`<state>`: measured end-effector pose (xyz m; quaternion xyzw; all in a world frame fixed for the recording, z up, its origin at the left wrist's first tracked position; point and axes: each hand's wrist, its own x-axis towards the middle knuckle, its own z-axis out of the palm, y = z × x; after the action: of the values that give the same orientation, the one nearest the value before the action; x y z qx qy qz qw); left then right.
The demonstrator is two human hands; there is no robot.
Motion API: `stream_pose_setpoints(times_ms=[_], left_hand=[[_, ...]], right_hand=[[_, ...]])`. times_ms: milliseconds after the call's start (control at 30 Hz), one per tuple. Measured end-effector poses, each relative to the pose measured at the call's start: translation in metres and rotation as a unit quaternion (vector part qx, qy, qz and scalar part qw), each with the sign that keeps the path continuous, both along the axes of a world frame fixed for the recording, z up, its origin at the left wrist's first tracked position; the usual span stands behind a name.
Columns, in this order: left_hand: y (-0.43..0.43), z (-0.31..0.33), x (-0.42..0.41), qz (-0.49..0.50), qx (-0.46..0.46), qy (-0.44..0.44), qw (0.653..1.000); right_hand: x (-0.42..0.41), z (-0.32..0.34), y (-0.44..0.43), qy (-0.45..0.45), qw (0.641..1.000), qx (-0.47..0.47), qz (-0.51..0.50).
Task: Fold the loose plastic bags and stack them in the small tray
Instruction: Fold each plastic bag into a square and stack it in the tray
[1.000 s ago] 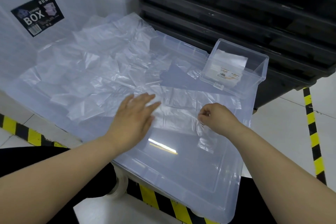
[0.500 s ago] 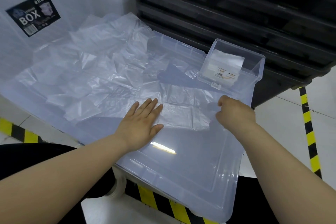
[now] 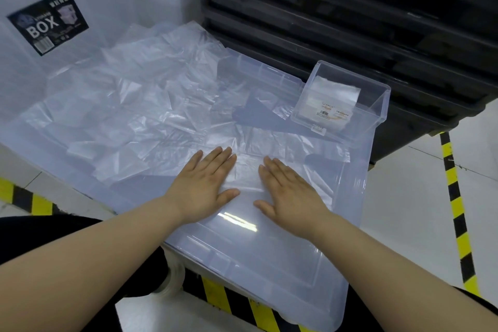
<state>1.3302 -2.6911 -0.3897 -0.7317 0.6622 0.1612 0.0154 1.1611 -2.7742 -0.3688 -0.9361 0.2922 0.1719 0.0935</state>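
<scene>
One clear plastic bag [image 3: 272,148] lies spread on the translucent lid [image 3: 269,250] in front of me. My left hand [image 3: 206,183] presses flat on its left part, fingers straight. My right hand [image 3: 289,188] lies flat on it beside the left, palm down, fingers straight. A heap of several loose clear bags [image 3: 129,105] covers the left half of the lid. The small clear tray [image 3: 377,105] stands at the lid's far right corner, with folded bags [image 3: 331,100] stacked inside.
A large white storage box with a black BOX label [image 3: 47,21] stands behind the heap. Black shelving [image 3: 350,21] runs along the back right. Yellow-black floor tape [image 3: 455,197] lies to the right and below the lid.
My right hand let go of the bag's right edge, came back left and now lies flat on the bag. The left hand stayed pressing on the bag.
</scene>
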Motion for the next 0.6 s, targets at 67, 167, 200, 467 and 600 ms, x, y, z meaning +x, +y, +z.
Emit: stream_pose_setpoints(times_ms=[67, 167, 200, 467, 600], left_hand=[[0.001, 0.002, 0.004, -0.014, -0.006, -0.003, 1.000], [0.001, 0.005, 0.010, -0.035, -0.009, -0.017, 0.999], [0.001, 0.006, 0.010, -0.038, -0.010, -0.020, 0.999], [-0.002, 0.015, 0.021, -0.002, -0.108, 0.016, 0.994], [0.000, 0.029, 0.027, 0.123, -0.122, 0.117, 0.978]], right_hand=[[0.002, 0.007, -0.002, 0.008, 1.000, 0.000, -0.006], [0.005, 0.011, -0.005, 0.011, 1.000, -0.005, -0.019], [0.006, 0.012, -0.007, 0.010, 1.000, -0.003, -0.023], [0.001, 0.015, -0.021, -0.068, 0.992, -0.022, -0.103], [-0.001, 0.024, -0.028, -0.079, 0.988, 0.000, -0.129]])
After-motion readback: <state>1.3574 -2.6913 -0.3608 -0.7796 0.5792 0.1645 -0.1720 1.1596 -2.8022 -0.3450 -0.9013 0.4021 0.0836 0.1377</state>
